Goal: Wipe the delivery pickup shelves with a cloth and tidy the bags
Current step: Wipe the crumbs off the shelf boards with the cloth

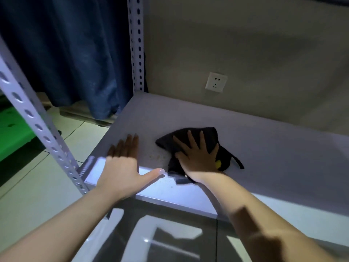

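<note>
A pale shelf board (264, 148) of a metal rack fills the middle of the view. My right hand (196, 156) lies flat with spread fingers on a black cloth (224, 154), pressing it onto the board near the front edge. The cloth has a small yellow tag and a thin loop trailing to its right. My left hand (122, 163) rests flat on the board's front left corner, fingers straight, thumb stretched along the lit front edge. A patch of small crumbs or stains (155, 156) shows between the hands. No bags are in view.
Perforated rack uprights stand at the front left (37, 127) and back left (137, 44). A wall socket (216, 82) sits behind the shelf. A blue curtain (75, 53) hangs at left over tiled floor, with a green object (13, 133) at far left.
</note>
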A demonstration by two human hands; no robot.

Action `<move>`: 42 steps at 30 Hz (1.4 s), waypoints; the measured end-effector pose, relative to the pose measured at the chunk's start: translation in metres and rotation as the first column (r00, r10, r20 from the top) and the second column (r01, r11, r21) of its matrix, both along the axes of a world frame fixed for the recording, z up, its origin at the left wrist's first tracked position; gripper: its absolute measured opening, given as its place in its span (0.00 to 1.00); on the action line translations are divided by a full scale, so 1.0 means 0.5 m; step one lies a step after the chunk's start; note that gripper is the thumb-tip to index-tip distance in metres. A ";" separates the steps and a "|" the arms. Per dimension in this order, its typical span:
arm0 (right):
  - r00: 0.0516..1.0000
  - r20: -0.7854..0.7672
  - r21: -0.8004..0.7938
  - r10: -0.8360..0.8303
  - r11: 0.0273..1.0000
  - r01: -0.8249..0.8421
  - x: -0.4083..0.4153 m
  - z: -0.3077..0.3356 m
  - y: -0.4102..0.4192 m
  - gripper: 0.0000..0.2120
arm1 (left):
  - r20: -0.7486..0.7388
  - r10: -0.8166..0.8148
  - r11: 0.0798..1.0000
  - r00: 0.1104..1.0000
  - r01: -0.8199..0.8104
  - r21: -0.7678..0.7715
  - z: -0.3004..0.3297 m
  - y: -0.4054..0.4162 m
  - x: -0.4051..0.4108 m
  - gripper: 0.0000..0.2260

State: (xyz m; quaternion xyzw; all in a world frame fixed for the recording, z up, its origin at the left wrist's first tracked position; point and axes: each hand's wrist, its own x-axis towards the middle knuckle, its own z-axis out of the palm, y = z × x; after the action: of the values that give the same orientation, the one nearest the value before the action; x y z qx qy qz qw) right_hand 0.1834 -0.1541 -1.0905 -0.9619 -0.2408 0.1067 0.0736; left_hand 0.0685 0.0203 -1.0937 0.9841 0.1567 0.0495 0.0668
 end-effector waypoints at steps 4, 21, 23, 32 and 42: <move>0.990 -0.094 0.006 0.104 0.995 -0.104 -0.109 0.017 -0.082 0.22 | -0.038 -0.011 1.000 0.999 0.010 -0.012 0.010 0.005 -0.005 0.52; 0.988 0.055 -0.076 0.145 0.987 -0.141 -0.040 -0.005 0.161 0.25 | 0.221 0.062 0.982 0.973 -0.021 -0.186 -0.011 0.084 -0.014 0.28; 0.989 0.030 -0.042 0.143 0.989 -0.142 -0.047 -0.004 0.148 0.26 | 0.150 -0.014 0.986 0.989 0.039 -0.164 0.004 0.074 -0.024 0.27; 0.986 -0.005 0.011 0.166 0.986 -0.165 -0.095 0.018 -0.031 0.31 | -0.057 -0.289 0.957 0.956 0.286 -0.049 0.034 0.009 -0.023 0.26; 0.921 0.000 -0.103 0.388 0.917 -0.386 -0.122 0.061 -0.229 0.28 | -0.208 -0.431 0.895 0.878 0.446 0.030 0.083 -0.107 -0.034 0.24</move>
State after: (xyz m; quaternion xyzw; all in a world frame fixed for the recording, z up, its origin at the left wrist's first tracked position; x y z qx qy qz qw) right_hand 0.1226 -0.2686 -1.0602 -0.8987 -0.4214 0.1214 -0.0001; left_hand 0.0517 -0.0333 -1.0522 0.9959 -0.0662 -0.0578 0.0226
